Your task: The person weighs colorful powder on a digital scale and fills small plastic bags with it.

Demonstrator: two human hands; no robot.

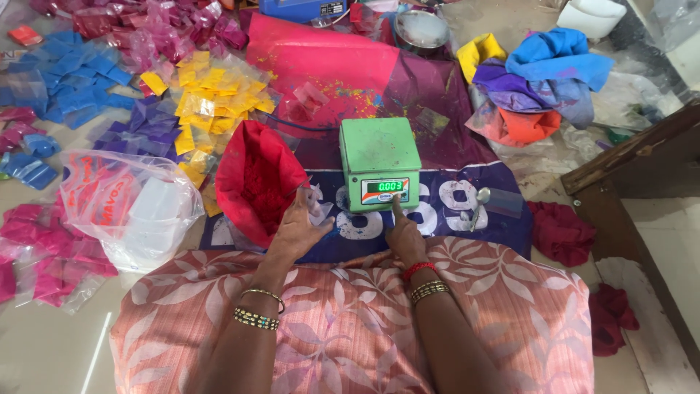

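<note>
Head view looks down on a small green weighing scale [379, 162] sitting on a dark blue printed sheet [503, 219] on the floor, its lit display facing the person. The right hand [405, 235] reaches up from six o'clock of the scale, index finger stretched out and its tip touching the front panel just under the display, the other fingers curled in and grasping nothing. The left hand [297, 228] lies at about eight o'clock of the scale, its fingers loose and spread, resting against the rim of an open bag of red powder [255, 179] that stands just beside the scale at nine o'clock. A metal spoon [479, 203] lies on the sheet at four o'clock of the scale, apart from both hands.

Further out, a heap of small yellow powder packets [208, 102] sits at ten o'clock, with purple packets [142, 128] and blue packets [65, 80] beyond it. A clear plastic bag with red print [124, 204] lies at nine o'clock past the red powder, and pink packets [44, 252] are at the picture's left edge. A pink and maroon sheet [328, 62] spreads at twelve o'clock, dusted with coloured powder. Large bags in blue, purple, orange and yellow [539, 84] are bunched at two o'clock. A wooden plank [627, 149] runs at three o'clock, with red cloth [561, 232] near it.
</note>
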